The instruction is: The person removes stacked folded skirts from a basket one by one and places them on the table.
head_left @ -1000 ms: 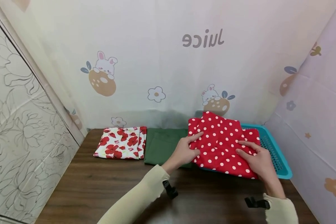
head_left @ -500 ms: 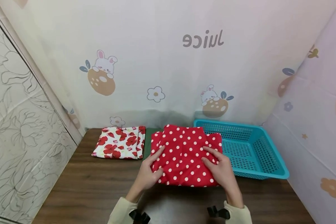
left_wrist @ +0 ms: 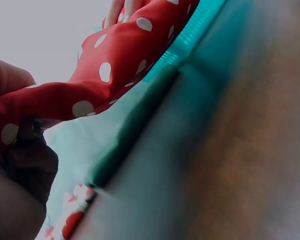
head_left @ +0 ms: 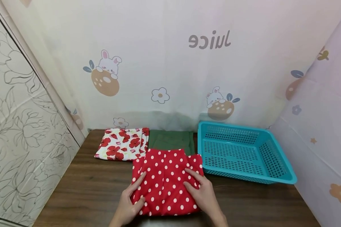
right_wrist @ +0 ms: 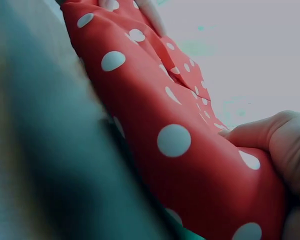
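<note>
A folded red cloth with white polka dots [head_left: 166, 186] is between my two hands at the front of the table. My left hand [head_left: 128, 203] grips its left edge, and in the left wrist view the fingers of that hand [left_wrist: 22, 165] curl beneath the cloth. My right hand [head_left: 206, 198] holds the opposite edge, thumb and forefinger lying on top. From the right wrist, the cloth [right_wrist: 145, 105] appears as a thick, rounded fold with the right thumb [right_wrist: 260, 134] pressing on it. The undersides of most fingers are hidden by the cloth in the head view.
Behind the red cloth lies a folded green cloth [head_left: 170, 139], partly covered in view. To its left is a folded white cloth with red flowers [head_left: 122, 145]. A turquoise plastic basket [head_left: 244, 179] stands at the right on the wooden table [head_left: 82, 189], near the curtained back wall.
Both hands have brought the polka-dot cloth from over the basket leftward and then toward the table's front. The basket's inside and the green cloth have come into view.
</note>
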A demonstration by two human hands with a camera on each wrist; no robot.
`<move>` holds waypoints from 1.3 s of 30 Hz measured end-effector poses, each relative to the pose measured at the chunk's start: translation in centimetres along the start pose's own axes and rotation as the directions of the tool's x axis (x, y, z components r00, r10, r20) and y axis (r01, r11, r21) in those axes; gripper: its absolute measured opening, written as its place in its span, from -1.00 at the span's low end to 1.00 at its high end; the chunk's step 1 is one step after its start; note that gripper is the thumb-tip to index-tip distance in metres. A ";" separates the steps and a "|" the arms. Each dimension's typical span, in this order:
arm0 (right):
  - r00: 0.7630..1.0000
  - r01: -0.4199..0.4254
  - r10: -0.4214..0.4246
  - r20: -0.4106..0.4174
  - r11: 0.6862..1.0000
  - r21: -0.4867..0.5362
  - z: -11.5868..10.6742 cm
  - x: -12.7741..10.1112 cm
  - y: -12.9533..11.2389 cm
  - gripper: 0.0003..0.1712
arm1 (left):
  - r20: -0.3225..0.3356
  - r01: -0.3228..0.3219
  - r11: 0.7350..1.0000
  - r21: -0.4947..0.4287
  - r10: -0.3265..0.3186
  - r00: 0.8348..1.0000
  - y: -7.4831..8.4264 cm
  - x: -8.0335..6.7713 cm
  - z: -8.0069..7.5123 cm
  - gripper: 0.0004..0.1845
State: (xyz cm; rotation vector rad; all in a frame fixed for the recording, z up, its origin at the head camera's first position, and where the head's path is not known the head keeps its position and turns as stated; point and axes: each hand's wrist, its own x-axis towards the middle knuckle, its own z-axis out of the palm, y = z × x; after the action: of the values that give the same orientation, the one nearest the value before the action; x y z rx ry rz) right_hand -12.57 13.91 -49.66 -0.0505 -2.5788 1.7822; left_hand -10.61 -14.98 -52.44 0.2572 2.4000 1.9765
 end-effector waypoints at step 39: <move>0.982 -0.160 0.185 0.042 0.927 -0.340 -3.3 -3.5 4.4 -0.41 | 0.131 0.277 0.836 0.473 -0.378 0.917 -1.3 -3.7 -4.1 -0.30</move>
State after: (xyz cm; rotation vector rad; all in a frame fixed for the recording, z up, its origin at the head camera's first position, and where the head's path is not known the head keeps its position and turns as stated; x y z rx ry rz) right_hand -8.91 18.43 -52.53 -0.2238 -2.9874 1.3865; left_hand -7.66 -19.72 -53.25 0.0518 2.5076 1.1731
